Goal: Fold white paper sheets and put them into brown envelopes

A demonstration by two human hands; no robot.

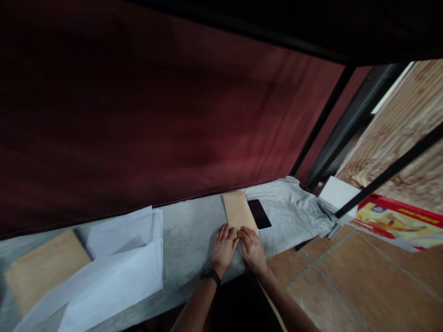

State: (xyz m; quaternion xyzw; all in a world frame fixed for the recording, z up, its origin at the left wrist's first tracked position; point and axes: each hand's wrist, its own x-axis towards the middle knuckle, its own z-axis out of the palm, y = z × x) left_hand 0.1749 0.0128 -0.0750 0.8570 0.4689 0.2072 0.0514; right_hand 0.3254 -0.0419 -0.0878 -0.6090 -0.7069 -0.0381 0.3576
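Observation:
A narrow brown paper envelope [238, 210] lies lengthwise on the grey cloth, its near end under my fingers. My left hand [224, 244], with a dark band at the wrist, grips the near left corner. Close beside it, my right hand [252, 246] grips the near right part of the same end. The thumbs nearly meet, and the fingertips press on the paper; the edge beneath them is hidden. Just right of the envelope, a phone [259, 214] with a dark screen lies flat.
Grey cloth [187, 230] covers the long narrow surface. To the left are loose white sheets [121, 272] and a larger brown envelope [48, 267]. A dark red panel [207, 115] rises behind. Black metal bars [325, 115] and a colourful box [398, 221] stand at right above tiled floor [346, 276].

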